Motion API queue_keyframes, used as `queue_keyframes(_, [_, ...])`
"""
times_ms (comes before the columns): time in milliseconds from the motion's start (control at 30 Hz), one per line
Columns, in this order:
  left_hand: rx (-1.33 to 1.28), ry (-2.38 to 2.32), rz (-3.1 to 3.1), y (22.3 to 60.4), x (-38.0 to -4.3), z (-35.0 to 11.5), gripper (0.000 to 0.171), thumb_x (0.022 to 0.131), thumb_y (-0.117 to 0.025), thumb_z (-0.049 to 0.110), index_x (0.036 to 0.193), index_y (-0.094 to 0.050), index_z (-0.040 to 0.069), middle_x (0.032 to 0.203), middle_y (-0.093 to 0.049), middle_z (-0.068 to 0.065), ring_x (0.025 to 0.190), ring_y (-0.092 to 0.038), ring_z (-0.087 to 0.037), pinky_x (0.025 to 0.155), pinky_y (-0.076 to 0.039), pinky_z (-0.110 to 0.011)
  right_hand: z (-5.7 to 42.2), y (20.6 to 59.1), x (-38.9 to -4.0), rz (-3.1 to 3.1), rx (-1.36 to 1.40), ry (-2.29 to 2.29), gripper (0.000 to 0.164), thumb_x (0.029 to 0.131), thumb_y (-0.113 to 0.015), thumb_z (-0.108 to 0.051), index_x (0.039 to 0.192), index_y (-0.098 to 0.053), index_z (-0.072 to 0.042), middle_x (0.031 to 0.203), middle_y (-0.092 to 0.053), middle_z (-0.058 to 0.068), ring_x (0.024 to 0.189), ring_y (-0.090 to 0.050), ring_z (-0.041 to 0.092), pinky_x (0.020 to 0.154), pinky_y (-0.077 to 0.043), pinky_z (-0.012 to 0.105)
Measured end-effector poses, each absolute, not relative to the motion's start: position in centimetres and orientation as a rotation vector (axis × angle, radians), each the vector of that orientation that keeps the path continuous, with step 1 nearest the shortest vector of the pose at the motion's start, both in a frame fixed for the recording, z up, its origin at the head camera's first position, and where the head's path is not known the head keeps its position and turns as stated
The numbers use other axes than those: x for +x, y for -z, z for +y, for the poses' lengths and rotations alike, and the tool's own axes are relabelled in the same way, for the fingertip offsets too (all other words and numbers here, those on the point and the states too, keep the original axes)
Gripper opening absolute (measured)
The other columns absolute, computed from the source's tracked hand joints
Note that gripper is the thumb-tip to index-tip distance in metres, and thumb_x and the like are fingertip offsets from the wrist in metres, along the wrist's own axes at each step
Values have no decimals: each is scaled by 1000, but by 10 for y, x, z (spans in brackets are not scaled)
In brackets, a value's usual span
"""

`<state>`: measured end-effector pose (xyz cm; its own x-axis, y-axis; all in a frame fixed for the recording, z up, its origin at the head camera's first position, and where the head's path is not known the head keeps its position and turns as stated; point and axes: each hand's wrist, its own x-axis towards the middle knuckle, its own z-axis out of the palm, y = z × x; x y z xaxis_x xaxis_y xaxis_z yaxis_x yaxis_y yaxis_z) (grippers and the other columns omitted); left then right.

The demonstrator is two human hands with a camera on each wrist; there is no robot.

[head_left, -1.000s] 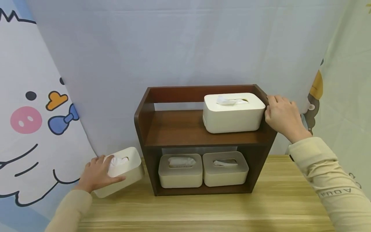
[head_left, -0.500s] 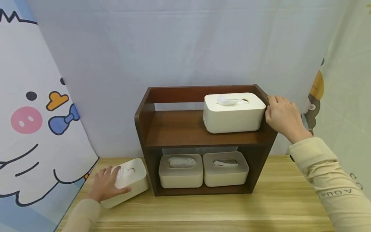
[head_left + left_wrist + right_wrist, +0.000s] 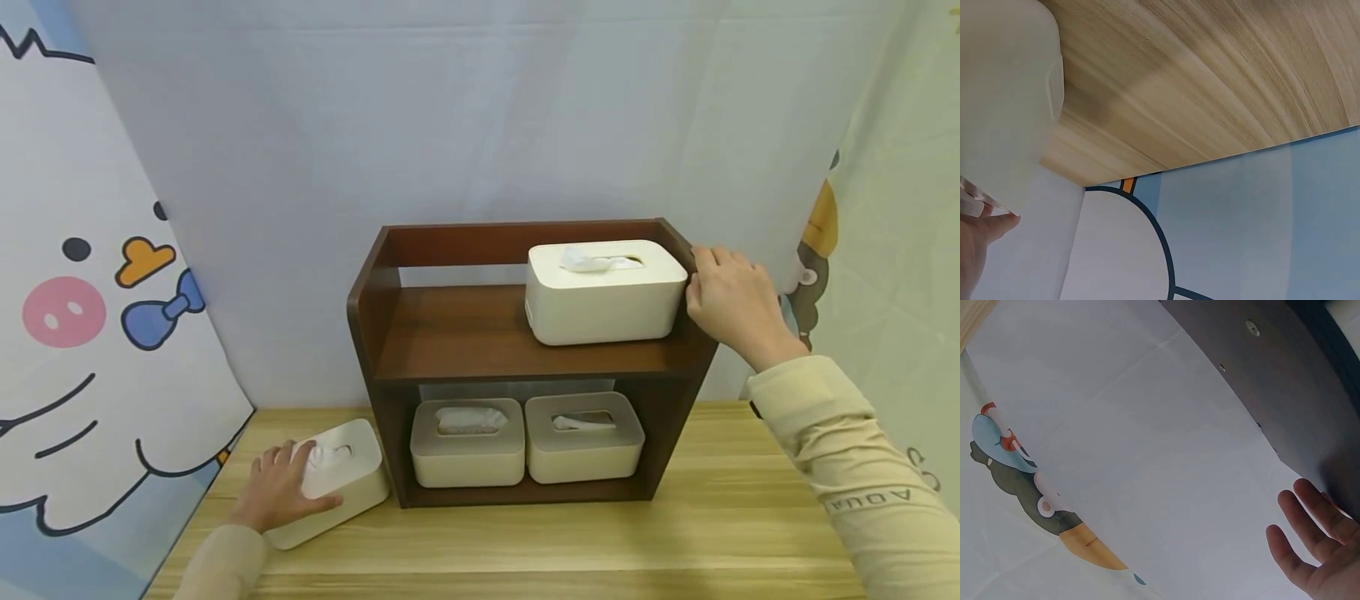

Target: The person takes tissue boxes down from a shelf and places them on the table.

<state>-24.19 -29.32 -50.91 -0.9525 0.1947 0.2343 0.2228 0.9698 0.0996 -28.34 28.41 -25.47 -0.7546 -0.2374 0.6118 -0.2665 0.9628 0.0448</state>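
Head view: bright, even, light from above. Upper box (image 3: 607,310) at 3 o'clock nearly washes out on top; lower boxes (image 3: 468,463) at 5 and 6 sit shaded. Faint shadow on table (image 3: 750,525) at 5. Left wrist view: dimmer, left box (image 3: 1004,94) at 10 soft, low detail, diffuse shadow beside it. Right wrist view: dim, greyish; shelf panel (image 3: 1266,372) at 2 goes near-black at its edge.
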Motion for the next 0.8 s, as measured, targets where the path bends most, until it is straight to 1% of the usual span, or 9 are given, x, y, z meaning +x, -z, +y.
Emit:
queue_keyframes(200, [-358,211,-2896,509,-241,-294,103,59,-65,73,129,-43,1,122,-46,-31,108,-43,-53,86,-31,-67,285,255,-282,-2467,351,-60,38,89,-39,-10,120,-48,11,108,-55,31,95,-52,48,70,-41,58])
queue_keyframes(300, [-400,201,-2908,505,-241,-295,104,59,-65,72,130,-41,0,125,-45,-31,112,-43,-51,87,-31,-68,285,255,-282,-2471,349,-62,38,89,-39,-10,120,-47,11,108,-54,31,95,-52,48,69,-41,58])
queue_keyframes(433, [-463,204,-2939,499,-239,-300,107,57,-69,69,131,-40,-1,128,-42,-32,115,-41,-50,86,-33,-68,285,255,-283,-2469,351,-61,38,89,-39,-10,120,-47,11,108,-54,31,94,-52,48,68,-42,58])
queue_keyframes(600, [-452,239,-2982,499,-239,-312,114,53,-72,68,134,-35,-3,130,-37,-36,116,-38,-55,83,-38,-66,285,256,-284,-2470,350,-60,38,89,-40,-10,120,-47,11,109,-54,31,95,-52,48,69,-41,59])
queue_keyframes(800, [-371,298,-3041,499,-241,-320,118,53,-74,63,134,-29,-9,132,-29,-42,118,-30,-60,84,-37,-66,284,256,-284,-2475,349,-59,38,89,-39,-10,120,-47,11,108,-54,31,95,-51,48,70,-41,59])
